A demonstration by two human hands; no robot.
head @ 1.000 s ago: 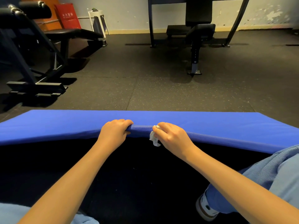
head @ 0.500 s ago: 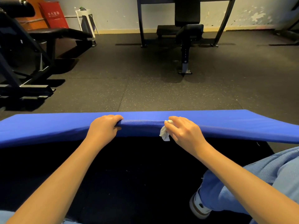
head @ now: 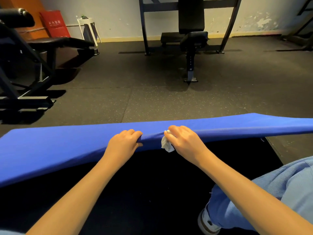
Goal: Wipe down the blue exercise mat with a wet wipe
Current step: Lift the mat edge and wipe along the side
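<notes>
Mat (head: 50,150) lifted off the floor (head: 152,99) along its near edge, spanning the whole view width, right end higher than left; dark shadowed area underneath. Left hand (head: 122,144) grip clamped on the near edge of the mat, fingers curled over the top, thumb under. Right hand (head: 184,141) just beside it on the same edge, grip clamped on both the mat and the wipe (head: 166,144): white, crumpled, pinched against the edge, with its lower part hanging free below the mat line. The two hands are near each other but apart, with a short pinched ridge of mat between them. Both forearms bare. Pale blue trouser leg (head: 279,192) and a shoe (head: 206,223) sit low and right of the mat. Beyond the mat: speckled dark rubber floor; a black seat machine (head: 191,31) straight ahead by the far wall; a black bench (head: 55,43) to the far left, with a red sign (head: 55,24) and a white stand (head: 88,29) behind it against the wall. Cannot tell whether the far edge of the mat touches the floor.
</notes>
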